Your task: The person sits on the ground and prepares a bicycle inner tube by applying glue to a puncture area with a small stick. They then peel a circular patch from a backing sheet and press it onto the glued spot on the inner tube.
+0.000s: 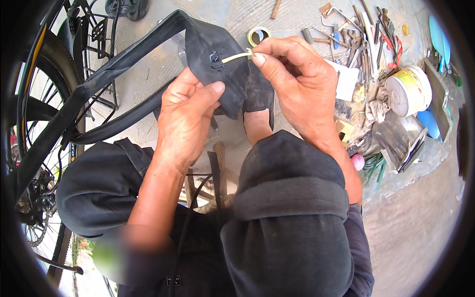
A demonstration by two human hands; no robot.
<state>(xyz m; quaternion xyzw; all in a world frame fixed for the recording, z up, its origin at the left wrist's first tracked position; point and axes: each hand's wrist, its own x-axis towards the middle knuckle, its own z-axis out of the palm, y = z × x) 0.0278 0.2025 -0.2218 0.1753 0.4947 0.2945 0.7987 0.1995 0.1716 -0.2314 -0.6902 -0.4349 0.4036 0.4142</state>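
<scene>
Pale floor [232,14] is bearing tools [354,47] beyond the right fingers [273,45], which are pinching a thin strip [236,57]. Left fingers [184,81] are gripping the black tube [232,81], apparently steadying its ragged mark [216,60] beside the strip's tip.

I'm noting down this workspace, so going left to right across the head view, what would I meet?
Bicycle wheel, left hand, pale strip, right hand, pink ball, white tub.

The rubber tube [208,39] looks smooth and matt — the trousers [292,232] dull cloth, the tub [418,89] glossy plastic.
</scene>
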